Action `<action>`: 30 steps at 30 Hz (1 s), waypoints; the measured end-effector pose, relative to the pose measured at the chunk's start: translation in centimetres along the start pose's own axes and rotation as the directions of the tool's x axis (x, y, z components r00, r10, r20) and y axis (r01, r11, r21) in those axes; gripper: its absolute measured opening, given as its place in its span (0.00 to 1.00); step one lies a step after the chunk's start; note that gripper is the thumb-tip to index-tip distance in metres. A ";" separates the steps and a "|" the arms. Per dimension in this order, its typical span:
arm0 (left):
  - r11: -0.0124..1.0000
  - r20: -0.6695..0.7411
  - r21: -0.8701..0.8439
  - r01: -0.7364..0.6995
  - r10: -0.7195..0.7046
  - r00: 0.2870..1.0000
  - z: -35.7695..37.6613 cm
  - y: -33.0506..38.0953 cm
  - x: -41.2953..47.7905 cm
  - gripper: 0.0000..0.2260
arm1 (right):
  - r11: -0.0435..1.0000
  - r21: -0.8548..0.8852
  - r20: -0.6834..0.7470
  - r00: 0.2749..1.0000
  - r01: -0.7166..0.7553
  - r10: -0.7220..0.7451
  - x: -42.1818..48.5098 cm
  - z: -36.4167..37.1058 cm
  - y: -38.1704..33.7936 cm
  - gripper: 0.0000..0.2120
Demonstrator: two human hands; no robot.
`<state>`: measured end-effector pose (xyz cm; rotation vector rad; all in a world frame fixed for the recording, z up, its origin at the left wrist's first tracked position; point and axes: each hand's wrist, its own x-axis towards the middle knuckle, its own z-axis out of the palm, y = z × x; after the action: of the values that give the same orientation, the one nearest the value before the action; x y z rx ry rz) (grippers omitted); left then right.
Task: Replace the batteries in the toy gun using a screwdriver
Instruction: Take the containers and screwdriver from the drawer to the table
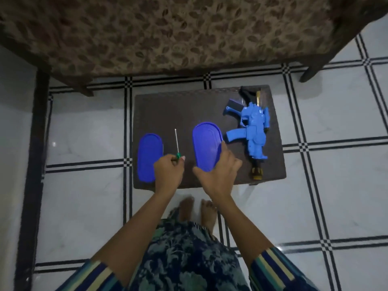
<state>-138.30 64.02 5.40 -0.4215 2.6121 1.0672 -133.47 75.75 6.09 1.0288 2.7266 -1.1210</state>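
A blue toy gun (254, 129) with black and gold parts lies on the right side of a small dark table (180, 108). My left hand (168, 171) grips the green handle of a thin screwdriver (177, 142), whose shaft points away from me. My right hand (218, 171) holds a blue oval lid (206, 143) by its near edge, thumb on the left and fingers along the right rim. A second blue oval piece (149, 156) lies flat at the table's left end, partly under my left hand. No batteries are visible.
A patterned upholstered seat (178, 32) on dark wooden legs (312, 70) stands just behind the table. The floor is white tile with black checked lines. My bare feet (197, 211) stand at the table's near edge.
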 end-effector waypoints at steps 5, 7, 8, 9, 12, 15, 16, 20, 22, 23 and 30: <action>0.990 0.053 0.127 -0.059 0.053 0.997 6.0 -3.5 5.4 0.15 | 0.998 -0.054 -0.015 0.999 -0.034 0.033 4.5 5.9 3.0 0.46; 0.982 0.070 0.171 -0.079 0.068 0.995 7.9 -5.2 6.8 0.15 | 0.996 -0.067 -0.024 0.998 -0.057 0.055 5.6 8.1 4.3 0.46; 0.980 0.078 0.184 -0.077 0.064 0.995 8.4 -5.6 7.2 0.15 | 0.995 -0.070 -0.025 0.998 -0.065 0.064 6.0 8.6 4.8 0.46; 0.978 0.082 0.194 -0.075 0.060 0.995 9.0 -6.4 7.6 0.15 | 0.994 -0.076 -0.027 0.997 -0.077 0.075 6.4 9.3 5.4 0.46; 0.973 0.086 0.223 -0.059 0.040 0.996 10.2 -7.1 8.5 0.13 | 0.992 -0.090 -0.017 0.996 -0.083 0.082 7.4 10.4 6.4 0.47; 0.969 0.099 0.243 -0.032 0.008 0.995 11.3 -7.1 9.7 0.10 | 0.990 -0.125 0.000 0.997 -0.073 0.074 8.2 10.9 6.8 0.47; 0.968 0.102 0.249 -0.024 -0.002 0.995 11.6 -7.0 10.1 0.10 | 0.985 -0.158 0.012 0.997 -0.075 0.078 8.4 11.0 6.7 0.47; 0.954 0.156 0.301 0.012 -0.062 0.986 11.7 -6.5 10.0 0.11 | 0.945 -0.317 0.074 0.991 -0.081 0.110 8.4 10.9 6.7 0.46; 0.948 0.181 0.318 -0.013 -0.048 0.982 11.2 -6.2 9.5 0.13 | 0.940 -0.337 0.065 0.995 -0.045 0.071 8.0 10.2 6.4 0.41; 0.946 0.188 0.320 -0.055 -0.007 0.982 10.8 -6.0 9.3 0.13 | 0.945 -0.326 0.057 0.998 -0.014 0.034 7.9 9.8 6.0 0.38; 0.844 0.274 0.223 -0.487 0.425 0.863 3.5 0.8 4.7 0.11 | 0.975 -0.173 0.060 0.990 0.137 -0.129 5.5 1.1 2.3 0.26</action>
<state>-142.35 66.31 1.76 0.3916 2.6674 0.7765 -136.68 79.45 2.43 0.7963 2.8293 -0.8848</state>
